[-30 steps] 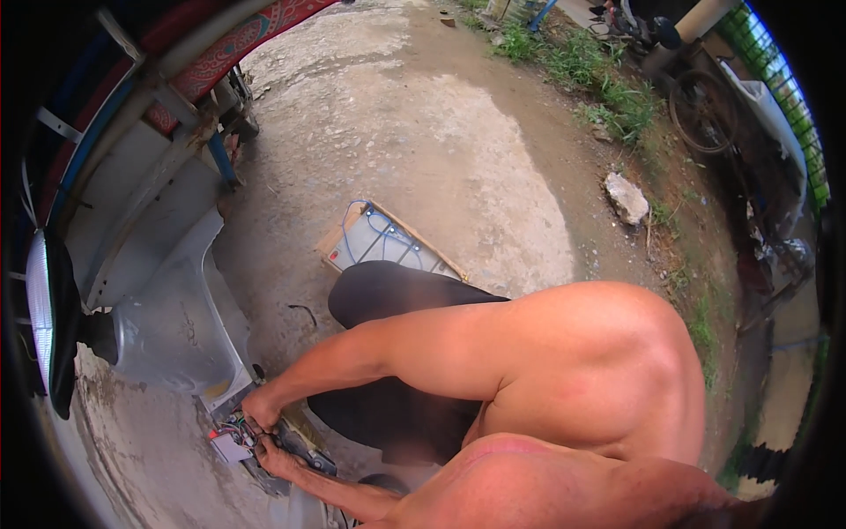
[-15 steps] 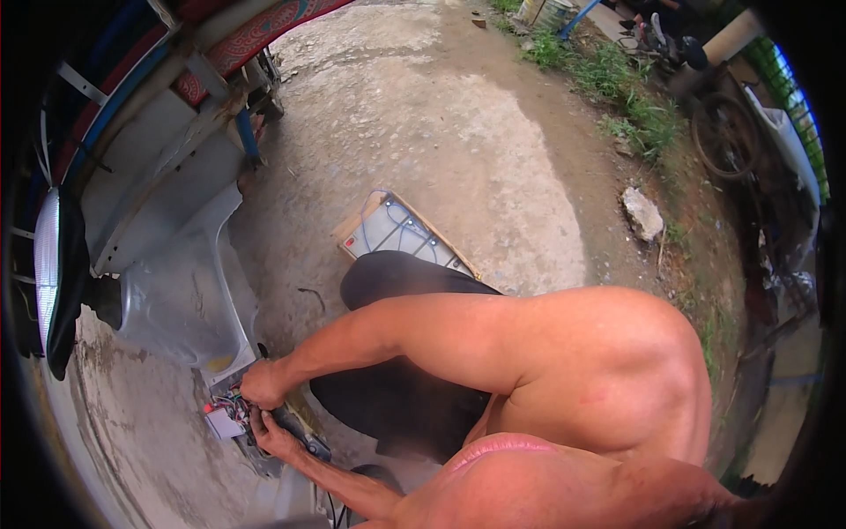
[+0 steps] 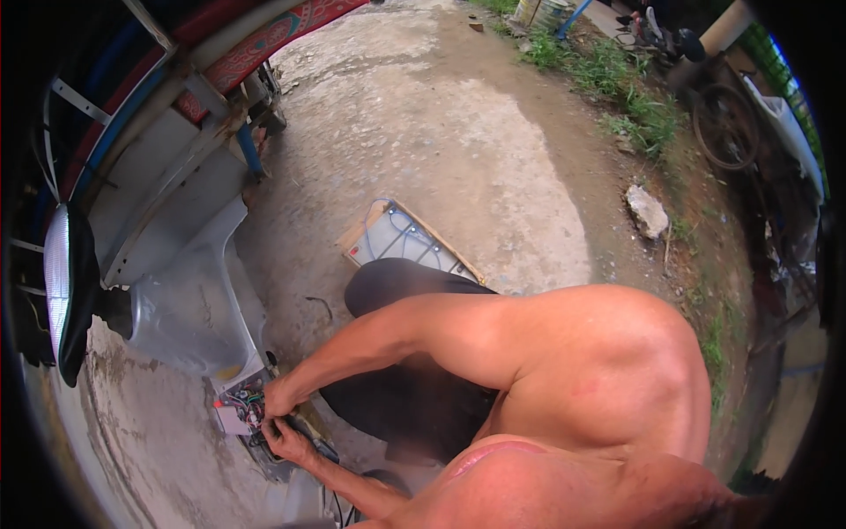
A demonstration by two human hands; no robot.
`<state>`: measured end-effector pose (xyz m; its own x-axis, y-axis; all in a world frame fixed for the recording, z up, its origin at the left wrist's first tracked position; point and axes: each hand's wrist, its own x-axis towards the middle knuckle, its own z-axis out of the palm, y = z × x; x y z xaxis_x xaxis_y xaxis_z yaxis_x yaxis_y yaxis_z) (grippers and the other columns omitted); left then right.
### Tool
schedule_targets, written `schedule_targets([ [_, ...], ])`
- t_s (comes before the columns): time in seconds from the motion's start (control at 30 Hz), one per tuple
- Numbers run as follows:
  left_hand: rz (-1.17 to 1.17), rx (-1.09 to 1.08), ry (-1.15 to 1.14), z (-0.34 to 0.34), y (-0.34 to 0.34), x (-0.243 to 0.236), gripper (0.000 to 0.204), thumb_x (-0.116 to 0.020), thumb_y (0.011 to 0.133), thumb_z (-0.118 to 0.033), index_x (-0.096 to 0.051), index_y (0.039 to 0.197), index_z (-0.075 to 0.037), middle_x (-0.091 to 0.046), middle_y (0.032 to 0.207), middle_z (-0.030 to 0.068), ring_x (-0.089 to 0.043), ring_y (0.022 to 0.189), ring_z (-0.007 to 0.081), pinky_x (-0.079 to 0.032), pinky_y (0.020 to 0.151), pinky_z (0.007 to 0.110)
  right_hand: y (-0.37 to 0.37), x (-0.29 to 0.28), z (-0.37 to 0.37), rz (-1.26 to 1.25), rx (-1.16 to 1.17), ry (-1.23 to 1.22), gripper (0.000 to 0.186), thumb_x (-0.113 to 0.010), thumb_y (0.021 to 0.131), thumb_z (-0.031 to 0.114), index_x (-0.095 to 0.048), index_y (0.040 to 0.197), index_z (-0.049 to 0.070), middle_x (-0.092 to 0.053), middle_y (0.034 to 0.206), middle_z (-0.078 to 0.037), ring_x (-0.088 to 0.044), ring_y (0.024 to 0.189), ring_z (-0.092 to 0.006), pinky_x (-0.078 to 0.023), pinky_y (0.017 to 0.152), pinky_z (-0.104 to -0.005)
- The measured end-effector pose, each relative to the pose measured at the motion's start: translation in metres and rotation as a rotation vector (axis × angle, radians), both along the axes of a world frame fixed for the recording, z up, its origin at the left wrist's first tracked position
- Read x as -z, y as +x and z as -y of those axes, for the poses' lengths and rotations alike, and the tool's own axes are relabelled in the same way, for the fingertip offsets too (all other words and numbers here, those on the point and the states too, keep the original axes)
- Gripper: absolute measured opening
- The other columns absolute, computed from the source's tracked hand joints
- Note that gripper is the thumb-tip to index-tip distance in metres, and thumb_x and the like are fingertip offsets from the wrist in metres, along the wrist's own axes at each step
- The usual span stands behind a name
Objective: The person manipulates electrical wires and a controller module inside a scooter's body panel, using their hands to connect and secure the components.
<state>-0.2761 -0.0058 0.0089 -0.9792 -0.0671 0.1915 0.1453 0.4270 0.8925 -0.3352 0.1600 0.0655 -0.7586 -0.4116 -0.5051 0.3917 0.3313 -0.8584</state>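
At the lower left, a bundle of thin coloured wires (image 3: 251, 404) lies exposed in an opened dark part, beside a small whitish box (image 3: 232, 421) and a small orange-red piece (image 3: 218, 405). My right hand (image 3: 278, 398) is at the right edge of the wires, its fingers pinched together and bent downward. Just below it, my left hand (image 3: 288, 441) has its thumb and fingers curled in toward the same spot. The two sets of fingertips nearly meet. Whatever lies between them is too small and partly hidden to name.
A scuffed translucent panel (image 3: 189, 317) rises just beyond the wires, attached to a vehicle frame with a patterned red band (image 3: 256, 53). A shallow tray-like panel (image 3: 401, 238) with blue wire lies past my dark-clothed knee (image 3: 401, 284). A stone (image 3: 648, 212) and a wheel (image 3: 725, 128) are at the right.
The whole view has shifted slightly. My right hand has drawn back a little from the wires toward my left hand, and more of the wires now show.
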Motion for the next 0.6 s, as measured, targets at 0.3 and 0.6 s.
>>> schedule_targets([
  [0.3,-0.074,0.054,0.210,0.014,-0.001,0.025,0.030,-0.066,0.096,-0.018,-0.064,0.116,0.004,-0.066,0.113,0.0142,-0.061,0.099,0.0241,-0.048,0.092,0.037,0.024,-0.041,-0.016,-0.571,-0.114,0.199,0.029,-0.067,0.073,0.023,-0.074,0.083,-0.004,-0.071,0.083,-0.025,-0.071,0.080,-0.0413,-0.055,0.068,-0.0487],
  [0.6,-0.141,-0.095,0.023,0.007,-0.003,0.007,0.036,-0.060,0.100,-0.025,-0.066,0.114,0.007,-0.067,0.114,0.0167,-0.063,0.102,0.0267,-0.050,0.093,0.039,0.025,-0.032,-0.022,-0.715,0.010,0.110,0.025,-0.069,0.074,0.025,-0.068,0.086,0.003,-0.070,0.085,-0.021,-0.069,0.084,-0.0420,-0.053,0.071,-0.0519],
])
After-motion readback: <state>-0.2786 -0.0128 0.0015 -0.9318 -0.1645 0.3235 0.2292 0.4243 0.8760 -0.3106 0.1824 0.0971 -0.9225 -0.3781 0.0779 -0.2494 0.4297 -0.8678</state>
